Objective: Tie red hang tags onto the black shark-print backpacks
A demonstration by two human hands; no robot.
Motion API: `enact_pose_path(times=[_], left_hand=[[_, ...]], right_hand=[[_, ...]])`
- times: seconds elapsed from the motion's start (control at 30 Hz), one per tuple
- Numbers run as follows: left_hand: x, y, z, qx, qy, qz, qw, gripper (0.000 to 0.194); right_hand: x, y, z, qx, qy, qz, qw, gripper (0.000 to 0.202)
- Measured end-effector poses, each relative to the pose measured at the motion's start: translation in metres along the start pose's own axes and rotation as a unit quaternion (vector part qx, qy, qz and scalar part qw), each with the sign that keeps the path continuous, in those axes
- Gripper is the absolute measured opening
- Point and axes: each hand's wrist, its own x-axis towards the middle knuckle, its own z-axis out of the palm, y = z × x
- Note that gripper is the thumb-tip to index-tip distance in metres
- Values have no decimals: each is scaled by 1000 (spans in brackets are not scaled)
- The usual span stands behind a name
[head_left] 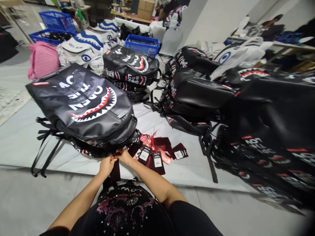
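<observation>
A black backpack (81, 101) with a printed shark mouth and white lettering lies on the table in front of me. Both hands meet at its near lower edge. My left hand (107, 165) is closed in a pinch, and my right hand (124, 157) pinches beside it, fingertips almost touching. From between them hangs a dark red hang tag (115, 172); its cord and the exact hold are too small to make out. Just right of my right hand lies a loose pile of hang tags (157, 159), dark red and black with white labels.
More black backpacks (133, 64) are stacked behind, and a large heap of black backpacks (265, 111) fills the right side. White backpacks (82, 47), a pink bag (43, 59) and blue crates (142, 45) stand farther back. The white-covered table (192, 170) ends close to my body.
</observation>
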Motion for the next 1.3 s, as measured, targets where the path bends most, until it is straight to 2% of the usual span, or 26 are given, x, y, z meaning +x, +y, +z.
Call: enact_pose_path(times=[0.1,0.23,0.37,0.5,0.63,0.8,0.97,1.1,1.2,1.3], left_hand=[[-1,3,0,-29,-30,9,999,25],[-2,5,-3,16,14,-30,999,20],[-4,7,-5,-10,-31,-3,999,24],[-5,10,-5,42,10,-29,999,21],[-5,12,-5,37,-13,-4,999,24],[-3,12,-3,82,15,-21,996,26],[-4,10,-1,83,-11,12,996,29],[-5,10,0,102,26,-1,994,30],[-7,11,2,112,35,8,993,29],[-16,15,3,124,64,38,989,35]], right_hand=[[0,4,1,13,-6,-3,1000,12],[0,6,1,28,-14,-6,999,12],[-1,7,-1,28,-7,-6,1000,11],[1,9,-1,23,0,1,1000,10],[0,8,-2,26,0,3,1000,10],[-4,0,-5,48,-4,8,999,9],[-6,-5,-8,49,8,14,999,10],[-7,-9,-5,59,12,18,998,13],[-11,-15,-6,29,6,-18,999,19],[-21,-20,-20,-48,27,-89,995,22]])
